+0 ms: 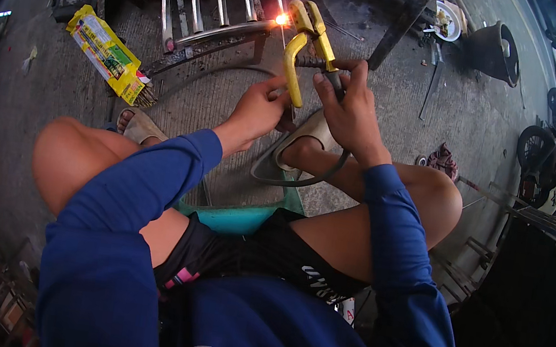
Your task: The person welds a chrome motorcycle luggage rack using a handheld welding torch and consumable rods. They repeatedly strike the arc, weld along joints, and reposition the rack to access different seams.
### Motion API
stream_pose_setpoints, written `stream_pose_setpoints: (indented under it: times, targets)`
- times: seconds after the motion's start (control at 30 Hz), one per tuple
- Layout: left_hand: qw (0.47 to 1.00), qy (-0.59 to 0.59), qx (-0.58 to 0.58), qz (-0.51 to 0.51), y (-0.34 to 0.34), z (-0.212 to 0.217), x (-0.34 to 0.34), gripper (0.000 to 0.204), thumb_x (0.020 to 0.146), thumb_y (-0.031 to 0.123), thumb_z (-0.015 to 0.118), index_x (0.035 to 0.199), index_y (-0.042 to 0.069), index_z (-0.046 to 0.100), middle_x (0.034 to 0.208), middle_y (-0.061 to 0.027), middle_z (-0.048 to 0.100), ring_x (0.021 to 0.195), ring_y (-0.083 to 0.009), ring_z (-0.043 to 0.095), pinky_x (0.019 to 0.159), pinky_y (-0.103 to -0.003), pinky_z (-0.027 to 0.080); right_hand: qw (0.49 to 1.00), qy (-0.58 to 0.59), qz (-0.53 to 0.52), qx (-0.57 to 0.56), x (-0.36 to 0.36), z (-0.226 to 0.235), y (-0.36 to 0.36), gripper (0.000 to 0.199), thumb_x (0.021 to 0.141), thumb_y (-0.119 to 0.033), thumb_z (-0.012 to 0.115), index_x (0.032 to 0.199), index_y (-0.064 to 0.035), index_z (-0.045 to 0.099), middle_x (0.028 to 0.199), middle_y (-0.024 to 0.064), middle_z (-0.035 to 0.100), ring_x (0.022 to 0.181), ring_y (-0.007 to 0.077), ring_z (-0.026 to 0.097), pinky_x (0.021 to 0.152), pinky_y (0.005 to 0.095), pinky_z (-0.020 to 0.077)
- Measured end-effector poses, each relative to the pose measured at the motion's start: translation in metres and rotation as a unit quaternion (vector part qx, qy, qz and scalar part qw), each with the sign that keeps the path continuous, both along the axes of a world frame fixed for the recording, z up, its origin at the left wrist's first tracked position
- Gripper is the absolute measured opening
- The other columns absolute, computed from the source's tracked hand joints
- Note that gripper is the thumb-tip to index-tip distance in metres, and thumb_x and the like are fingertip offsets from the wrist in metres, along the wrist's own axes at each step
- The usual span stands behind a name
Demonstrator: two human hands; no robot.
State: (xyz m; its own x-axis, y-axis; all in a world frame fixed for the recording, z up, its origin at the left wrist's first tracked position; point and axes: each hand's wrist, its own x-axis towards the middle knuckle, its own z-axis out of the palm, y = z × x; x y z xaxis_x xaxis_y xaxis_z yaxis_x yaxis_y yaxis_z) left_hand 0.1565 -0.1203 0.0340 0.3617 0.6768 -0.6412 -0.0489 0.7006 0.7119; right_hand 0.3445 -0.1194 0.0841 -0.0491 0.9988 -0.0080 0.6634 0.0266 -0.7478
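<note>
My right hand (353, 110) is wrapped round the dark handle of a yellow welding electrode holder (320, 39), its thumb lying along the grip. Beside the holder's curved yellow lever, my left hand (258, 111) is closed with its fingers pinched; whatever they hold is mostly hidden. A bright orange-white glow burns next to the holder's jaws, at the near right edge of a shiny tubular metal frame (220, 29). From the handle a grey cable (298, 183) loops down past my right leg.
A yellow packet (104, 52) with thin rods (146, 96) poking out lies on the concrete floor at the left. A black bucket (494, 51) and a white bowl (447, 20) are at the far right. A teal seat (233, 220) shows beneath me. Motorbikes (540, 152) stand at the right.
</note>
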Motion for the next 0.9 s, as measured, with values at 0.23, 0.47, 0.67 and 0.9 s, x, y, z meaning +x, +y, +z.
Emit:
stream_pose_setpoints:
  times: [0.23,0.47,0.67,0.9]
  targets:
    - [1.000,0.025,0.001,-0.012,0.000,0.007,0.001,0.044,0.114,0.011,0.045,0.156,0.018,0.053,0.100,-0.0069,0.067,0.073,-0.0173,0.074,0.067,-0.031,0.062,0.998,0.017,0.000,-0.052,-0.001,0.004,0.000,0.042,0.104,-0.025,0.070,0.128,-0.0014,0.044,0.081,0.0288,0.068,0.079,0.0509,0.071,0.070,0.0534,0.0512]
    - [0.999,0.038,0.013,-0.016,-0.001,0.005,0.001,0.042,0.114,0.010,0.044,0.154,0.019,0.055,0.098,-0.0073,0.067,0.072,-0.0169,0.074,0.066,-0.031,0.060,0.997,0.005,-0.004,-0.082,-0.001,0.004,-0.001,0.042,0.105,-0.026,0.070,0.128,-0.0019,0.045,0.083,0.0306,0.069,0.081,0.0526,0.071,0.072,0.0531,0.0527]
    - [0.999,0.040,0.008,-0.013,-0.001,0.000,0.000,0.040,0.113,0.013,0.047,0.152,0.016,0.057,0.095,-0.0073,0.065,0.071,-0.0171,0.072,0.066,-0.031,0.059,0.997,0.039,-0.008,-0.065,-0.002,0.000,-0.001,0.041,0.104,-0.024,0.069,0.129,-0.0028,0.045,0.085,0.0299,0.070,0.082,0.0513,0.072,0.072,0.0524,0.0542]
    - [0.999,0.030,0.013,0.000,-0.003,-0.005,-0.002,0.041,0.112,0.014,0.049,0.152,0.016,0.057,0.095,-0.0071,0.067,0.071,-0.0166,0.072,0.066,-0.031,0.059,0.994,0.015,-0.004,-0.104,-0.003,0.005,0.000,0.041,0.104,-0.026,0.069,0.129,-0.0035,0.045,0.085,0.0293,0.070,0.079,0.0505,0.071,0.070,0.0540,0.0521]
